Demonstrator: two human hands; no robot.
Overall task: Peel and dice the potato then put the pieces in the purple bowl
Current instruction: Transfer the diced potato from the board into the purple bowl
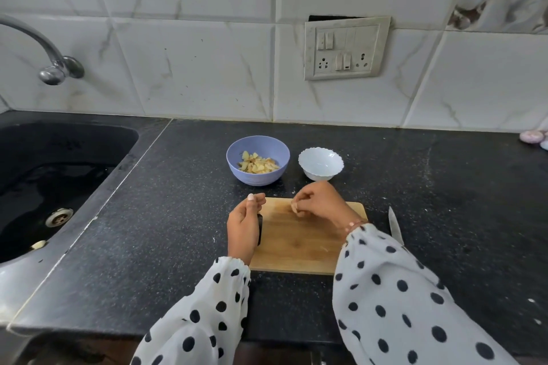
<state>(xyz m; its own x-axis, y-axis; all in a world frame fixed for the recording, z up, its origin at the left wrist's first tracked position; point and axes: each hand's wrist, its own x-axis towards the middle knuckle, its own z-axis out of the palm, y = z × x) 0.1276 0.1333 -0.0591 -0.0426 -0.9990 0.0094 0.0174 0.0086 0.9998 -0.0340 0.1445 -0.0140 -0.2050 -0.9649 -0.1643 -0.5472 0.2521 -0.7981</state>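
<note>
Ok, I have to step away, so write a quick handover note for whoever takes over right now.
Left hand: loosely curled at the board's left edge; nothing seen in it.
Right hand: fingers pinch a pale potato piece over the wooden cutting board.
Purple bowl behind the board already holds diced potato. White bowl beside it looks empty. Knife lies right of the board.
Left: drop the last piece into the purple bowl.
</note>
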